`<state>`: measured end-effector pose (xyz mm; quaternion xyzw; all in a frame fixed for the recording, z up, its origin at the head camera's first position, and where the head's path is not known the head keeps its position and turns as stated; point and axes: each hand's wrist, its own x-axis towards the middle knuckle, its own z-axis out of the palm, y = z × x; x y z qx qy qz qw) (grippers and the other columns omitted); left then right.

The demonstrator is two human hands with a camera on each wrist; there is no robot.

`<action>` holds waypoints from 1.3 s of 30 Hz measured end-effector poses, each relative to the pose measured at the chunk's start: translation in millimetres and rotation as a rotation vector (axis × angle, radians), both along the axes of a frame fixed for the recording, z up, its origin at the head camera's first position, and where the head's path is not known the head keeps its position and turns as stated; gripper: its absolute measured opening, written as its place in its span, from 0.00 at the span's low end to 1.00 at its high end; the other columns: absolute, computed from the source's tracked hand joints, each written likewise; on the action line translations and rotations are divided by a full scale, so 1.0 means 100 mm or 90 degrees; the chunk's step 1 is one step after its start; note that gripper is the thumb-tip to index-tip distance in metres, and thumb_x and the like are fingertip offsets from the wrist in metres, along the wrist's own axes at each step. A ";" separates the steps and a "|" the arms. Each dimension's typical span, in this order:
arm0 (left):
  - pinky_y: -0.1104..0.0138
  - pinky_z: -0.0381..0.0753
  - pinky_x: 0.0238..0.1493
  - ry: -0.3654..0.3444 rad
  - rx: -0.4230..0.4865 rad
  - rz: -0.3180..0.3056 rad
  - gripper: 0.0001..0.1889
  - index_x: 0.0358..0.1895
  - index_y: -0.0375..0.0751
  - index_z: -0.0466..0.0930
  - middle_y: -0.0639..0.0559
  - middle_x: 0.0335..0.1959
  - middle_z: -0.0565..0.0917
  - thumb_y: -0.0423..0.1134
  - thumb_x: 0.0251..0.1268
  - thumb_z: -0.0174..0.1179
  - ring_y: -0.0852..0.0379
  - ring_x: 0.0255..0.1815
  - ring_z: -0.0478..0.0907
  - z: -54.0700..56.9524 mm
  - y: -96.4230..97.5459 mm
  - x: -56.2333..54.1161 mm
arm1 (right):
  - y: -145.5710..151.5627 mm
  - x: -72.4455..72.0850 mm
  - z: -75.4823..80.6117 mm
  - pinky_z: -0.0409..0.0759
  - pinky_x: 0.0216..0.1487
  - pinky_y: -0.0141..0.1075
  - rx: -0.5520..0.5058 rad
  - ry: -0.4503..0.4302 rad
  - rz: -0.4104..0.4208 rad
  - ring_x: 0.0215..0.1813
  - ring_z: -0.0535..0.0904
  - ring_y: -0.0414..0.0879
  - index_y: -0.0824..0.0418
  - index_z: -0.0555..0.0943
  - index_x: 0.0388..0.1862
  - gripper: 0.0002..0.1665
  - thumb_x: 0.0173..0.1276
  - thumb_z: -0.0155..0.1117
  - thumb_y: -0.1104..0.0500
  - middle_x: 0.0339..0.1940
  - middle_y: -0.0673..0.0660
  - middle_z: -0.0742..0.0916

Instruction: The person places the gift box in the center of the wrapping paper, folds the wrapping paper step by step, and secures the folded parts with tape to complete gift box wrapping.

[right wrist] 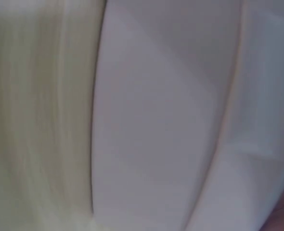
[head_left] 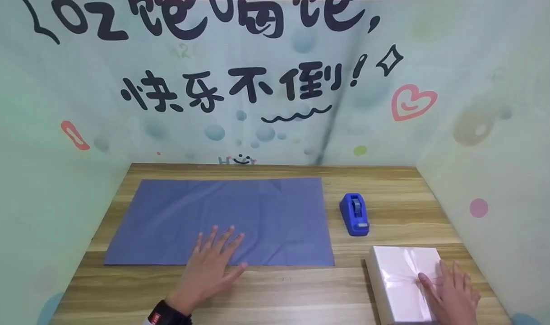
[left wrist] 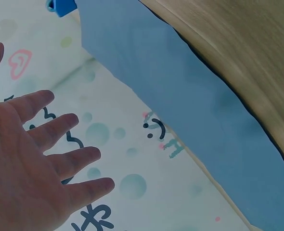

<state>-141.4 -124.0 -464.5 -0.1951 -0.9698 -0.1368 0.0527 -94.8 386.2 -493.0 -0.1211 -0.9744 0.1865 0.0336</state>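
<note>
A blue sheet [head_left: 265, 216], perhaps paper or cloth, lies spread on the wooden table with faint creases. My left hand [head_left: 211, 271], fingers straight and spread, is over its front edge; whether it touches the sheet I cannot tell. The left wrist view shows the palm side of this left hand [left wrist: 31, 159], holding nothing. At the right front stands a white box [head_left: 403, 262] tied with a pale ribbon. My right hand [head_left: 457, 293] rests on its right edge, thumb near the ribbon's crossing and extended fingers at the side. In the right wrist view the box's side [right wrist: 151, 120] fills the middle.
A blue tape dispenser [head_left: 355, 215] stands behind the box, to the right of the sheet. The wooden table [head_left: 275, 289] is enclosed by a printed backdrop [head_left: 275, 144] at the back and both sides. A black band [head_left: 168, 313] is on the left wrist.
</note>
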 end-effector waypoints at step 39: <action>0.40 0.49 0.68 0.003 0.007 -0.009 0.33 0.70 0.54 0.60 0.48 0.72 0.59 0.64 0.65 0.44 0.37 0.72 0.52 -0.05 0.03 -0.02 | 0.40 -0.11 0.01 0.74 0.36 0.38 -0.170 -0.205 -0.091 0.39 0.77 0.54 0.85 0.66 0.52 0.55 0.62 0.46 0.28 0.41 0.76 0.80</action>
